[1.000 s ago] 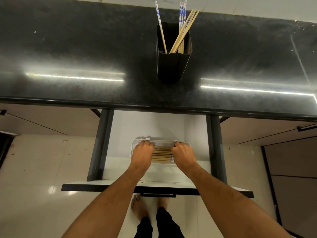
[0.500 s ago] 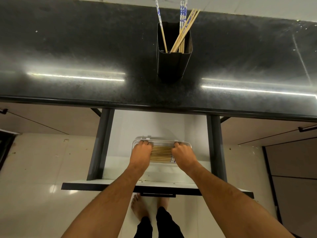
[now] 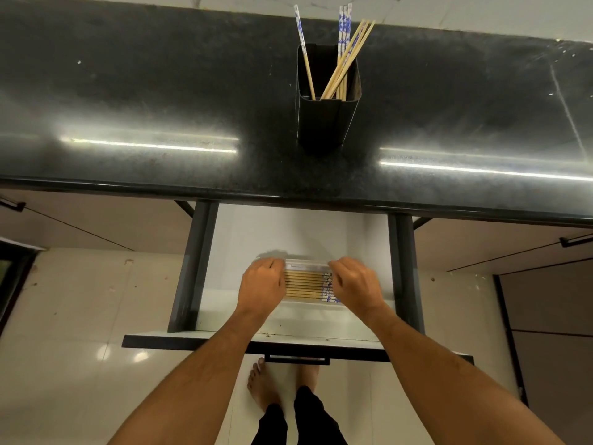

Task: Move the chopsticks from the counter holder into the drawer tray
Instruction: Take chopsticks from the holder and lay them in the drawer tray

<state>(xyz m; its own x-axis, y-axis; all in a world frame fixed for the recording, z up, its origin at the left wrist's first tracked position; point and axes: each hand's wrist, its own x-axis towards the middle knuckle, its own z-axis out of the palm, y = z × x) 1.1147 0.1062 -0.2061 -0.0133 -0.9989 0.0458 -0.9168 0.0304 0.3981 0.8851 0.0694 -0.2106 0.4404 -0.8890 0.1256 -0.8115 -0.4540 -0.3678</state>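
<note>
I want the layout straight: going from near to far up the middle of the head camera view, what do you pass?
Bare feet → drawer handle → clear tray of chopsticks → counter edge → black holder with remaining chopsticks.

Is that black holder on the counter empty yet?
Not empty. The holder stands upright with several chopsticks sticking out of its open top.

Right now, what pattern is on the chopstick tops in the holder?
Blue-and-white print on some chopsticks; others plain tan wood. Head view.
</note>
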